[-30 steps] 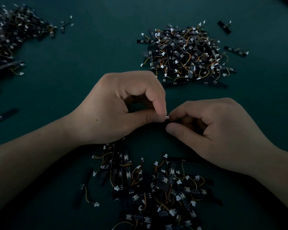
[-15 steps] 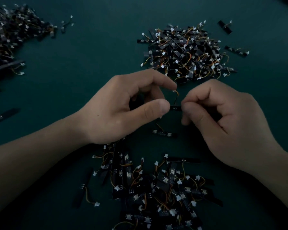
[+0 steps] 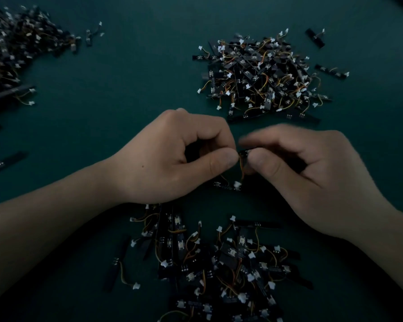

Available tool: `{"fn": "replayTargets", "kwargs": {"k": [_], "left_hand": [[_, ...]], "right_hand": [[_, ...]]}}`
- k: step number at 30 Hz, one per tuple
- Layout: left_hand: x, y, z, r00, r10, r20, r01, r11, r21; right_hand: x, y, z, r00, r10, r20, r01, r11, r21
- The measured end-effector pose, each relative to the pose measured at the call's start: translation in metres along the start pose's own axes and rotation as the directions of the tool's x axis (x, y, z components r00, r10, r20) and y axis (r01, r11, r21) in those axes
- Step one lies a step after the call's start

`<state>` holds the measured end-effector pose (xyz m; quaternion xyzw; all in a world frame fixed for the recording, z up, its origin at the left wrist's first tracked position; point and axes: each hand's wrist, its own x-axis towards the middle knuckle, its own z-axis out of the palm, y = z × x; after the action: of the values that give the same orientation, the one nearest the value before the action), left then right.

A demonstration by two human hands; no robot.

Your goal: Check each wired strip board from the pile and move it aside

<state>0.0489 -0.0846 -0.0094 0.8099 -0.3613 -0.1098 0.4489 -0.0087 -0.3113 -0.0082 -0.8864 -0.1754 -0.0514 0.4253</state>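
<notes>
Both hands are together mid-frame, fingertips nearly touching, on one wired strip board (image 3: 244, 152).
- right hand (image 3: 312, 177): thumb and curled fingers pinch the black board. Most of it is hidden in the grip, only the left end shows. The fingers are blurred.
- left hand (image 3: 172, 159): thumb and forefinger are pinched at that exposed end, where the wire leaves. Can't tell if the pinch has the board edge or just the wire.
- the board is off the table (image 3: 126, 94), in the gap between the two thumbs.
- orange wire (image 3: 242, 169) hangs from the board down to a white connector (image 3: 236, 184) just below the thumbs.
- the connector sits at or on a loose board (image 3: 222, 185) lying flat under the hands. Contact is unclear.

Around the hands:
- near pile (image 3: 219, 263) is on the body side, between the two forearms, and runs off the bottom edge. Its top boards are tucked under the left wrist.
- far pile (image 3: 258, 75) is beyond the right hand, close past the fingertips, with a few strays off its right side.
- third pile (image 3: 16, 43) is well out past the left hand, at the far left corner.
- single board with wire (image 3: 118, 263) is just beside the near pile, under the left forearm side.
- another stray (image 3: 2, 162) is outboard of the left forearm.
</notes>
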Motion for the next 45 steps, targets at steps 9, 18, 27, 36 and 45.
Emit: {"fn": "replayTargets", "kwargs": {"k": [9, 18, 27, 36, 45], "left_hand": [[0.000, 0.001, 0.000, 0.999, 0.021, -0.028, -0.021, 1.000, 0.007], [-0.001, 0.006, 0.002, 0.998, 0.046, -0.049, -0.038, 0.990, 0.138], [-0.002, 0.007, 0.002, 0.992, 0.095, -0.079, -0.083, 0.985, 0.149], [-0.001, 0.002, -0.003, 0.995, -0.028, -0.094, 0.041, 0.989, 0.143], [-0.002, -0.004, 0.003, 0.998, 0.062, 0.009, -0.061, 0.921, 0.384]], "right_hand": [[0.001, 0.002, -0.001, 1.000, -0.011, 0.009, 0.010, 0.996, 0.093], [0.000, 0.004, 0.002, 0.999, -0.014, 0.036, 0.013, 1.000, 0.028], [-0.001, 0.004, 0.000, 0.994, -0.045, 0.103, 0.044, 0.999, 0.015], [-0.002, 0.010, -0.001, 0.994, 0.025, -0.107, -0.002, 0.978, 0.208], [-0.002, 0.001, 0.001, 1.000, 0.017, 0.012, -0.017, 1.000, 0.000]]}}
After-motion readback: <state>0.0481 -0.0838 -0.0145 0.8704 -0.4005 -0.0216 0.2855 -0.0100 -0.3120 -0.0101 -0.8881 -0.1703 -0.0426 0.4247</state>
